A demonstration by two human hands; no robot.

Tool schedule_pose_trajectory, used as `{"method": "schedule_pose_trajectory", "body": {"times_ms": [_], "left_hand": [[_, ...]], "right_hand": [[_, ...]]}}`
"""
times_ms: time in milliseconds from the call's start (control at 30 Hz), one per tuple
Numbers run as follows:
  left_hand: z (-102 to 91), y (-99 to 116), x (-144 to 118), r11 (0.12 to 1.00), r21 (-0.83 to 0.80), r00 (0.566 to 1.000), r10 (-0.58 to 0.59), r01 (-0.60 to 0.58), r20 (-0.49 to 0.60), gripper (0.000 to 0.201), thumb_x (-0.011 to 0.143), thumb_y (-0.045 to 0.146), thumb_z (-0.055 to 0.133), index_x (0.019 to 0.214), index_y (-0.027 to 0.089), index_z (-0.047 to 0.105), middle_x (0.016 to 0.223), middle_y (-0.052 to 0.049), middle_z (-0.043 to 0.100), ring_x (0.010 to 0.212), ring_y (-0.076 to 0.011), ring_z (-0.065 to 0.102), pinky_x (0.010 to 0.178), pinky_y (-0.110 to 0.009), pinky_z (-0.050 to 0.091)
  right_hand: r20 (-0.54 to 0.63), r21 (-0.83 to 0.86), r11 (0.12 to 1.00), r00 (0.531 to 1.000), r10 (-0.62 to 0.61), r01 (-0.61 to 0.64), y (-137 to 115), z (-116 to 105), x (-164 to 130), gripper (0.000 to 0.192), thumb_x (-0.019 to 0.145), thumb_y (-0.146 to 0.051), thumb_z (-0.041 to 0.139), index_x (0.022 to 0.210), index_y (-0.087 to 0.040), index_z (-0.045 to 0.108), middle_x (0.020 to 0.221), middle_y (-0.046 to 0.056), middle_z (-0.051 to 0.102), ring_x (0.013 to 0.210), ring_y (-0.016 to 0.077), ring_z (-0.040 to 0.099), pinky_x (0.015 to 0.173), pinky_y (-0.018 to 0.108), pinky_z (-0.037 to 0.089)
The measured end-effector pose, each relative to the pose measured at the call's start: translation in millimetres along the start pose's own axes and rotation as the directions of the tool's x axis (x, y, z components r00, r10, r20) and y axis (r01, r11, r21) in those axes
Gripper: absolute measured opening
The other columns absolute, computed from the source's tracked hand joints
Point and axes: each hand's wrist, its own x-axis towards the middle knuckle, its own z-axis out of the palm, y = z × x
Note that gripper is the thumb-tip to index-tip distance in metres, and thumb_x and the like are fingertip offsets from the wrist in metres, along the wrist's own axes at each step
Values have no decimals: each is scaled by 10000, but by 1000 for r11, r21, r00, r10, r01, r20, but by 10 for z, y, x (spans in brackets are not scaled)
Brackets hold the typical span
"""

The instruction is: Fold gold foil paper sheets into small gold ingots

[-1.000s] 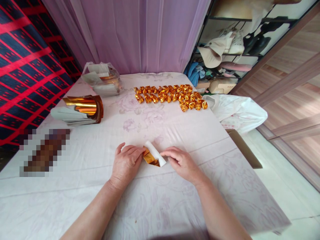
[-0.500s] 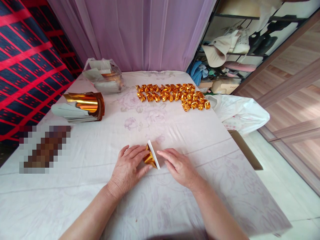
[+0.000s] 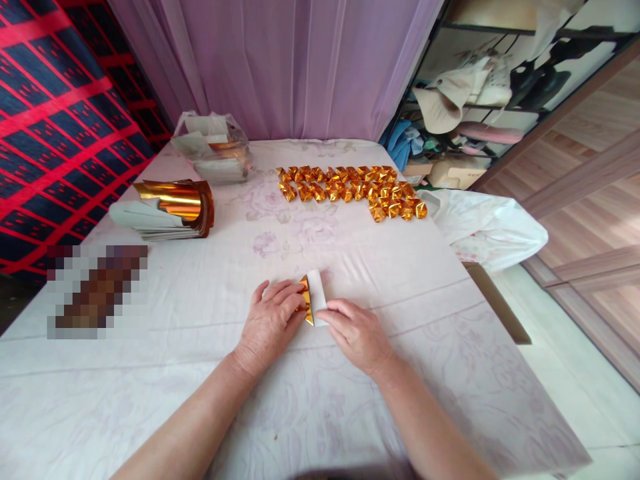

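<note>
A partly folded sheet of gold foil paper (image 3: 319, 300) lies on the table in front of me, its white underside showing as a flap on the right and a gold strip on the left. My left hand (image 3: 273, 320) presses down on the gold part, fingers curled together over it and thumb at its lower edge. At the white flap's lower right, my right hand (image 3: 357, 333) has thumb and fingertips closed on the edge. Part of the sheet is hidden under the left fingers.
Several folded gold foil pieces (image 3: 345, 185) stand in rows at the back of the table. Back left are a curled stack of gold foil sheets (image 3: 175, 203) and a clear plastic bag (image 3: 215, 143) of more paper. A white bag (image 3: 495, 227) sits beyond the right edge.
The white flap, a thin upright strip before, now shows wider and flatter. My right hand has come left onto its edge, while my left hand stays on the gold part.
</note>
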Motion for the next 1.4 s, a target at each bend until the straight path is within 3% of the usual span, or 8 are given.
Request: {"method": "schedule_pose_trajectory", "body": {"times_ms": [233,433,733,833,967,1167,1400], "left_hand": [[-22,-11,-14,999,36,1000,19,-19,10,173,902,197,603,939,328,709,1263,10,667,1242,-277,540,1074,-583,295],[-14,88,-159,992,119,999,35,-34,0,214,923,229,576,1100,294,676,1314,-27,638,1253,-315,533,1093,-611,267],[-12,141,-180,981,189,997,48,-34,-65,185,951,297,550,1066,286,694,1304,-23,636,1254,-313,519,1089,-606,287],[-3,179,-211,962,261,989,106,-76,-103,184,933,245,573,1068,243,698,1239,-55,659,1155,-287,569,1031,-520,384],[21,225,-296,943,299,983,172,-147,-59,264,933,186,544,1171,159,654,1132,-95,689,997,-236,616,908,-416,465],[1,236,-396,943,307,988,149,-132,-32,240,953,241,531,1163,248,647,1256,-30,661,1158,-262,576,1022,-490,378],[-15,169,-381,933,311,981,192,-179,-11,251,949,284,537,1176,283,644,1275,-11,659,1191,-249,570,1055,-474,359]], "right_hand": [[0,-67,998,1000,5,-5,5,-11,6,320,873,-85,525,1063,-273,702,970,40,673,820,164,628,704,259,480],[51,-172,985,998,41,-32,6,-57,6,228,911,-158,542,942,-285,728,820,10,618,669,119,551,606,231,401],[85,10,999,996,-31,31,177,-130,227,137,932,-251,584,865,-234,702,875,9,648,826,145,611,736,265,439],[125,23,999,991,-51,49,179,-155,281,144,940,-233,562,879,-226,693,890,17,658,863,160,612,763,283,444],[125,54,996,989,-74,68,192,-151,281,144,933,-221,572,879,-231,705,891,19,660,862,158,612,765,284,444],[57,103,989,992,-111,104,234,-115,234,139,919,-225,598,866,-244,725,867,8,668,829,142,610,746,271,442],[59,116,989,993,-103,95,215,-127,244,140,914,-215,596,854,-239,721,859,7,674,830,143,613,758,274,448]]}}
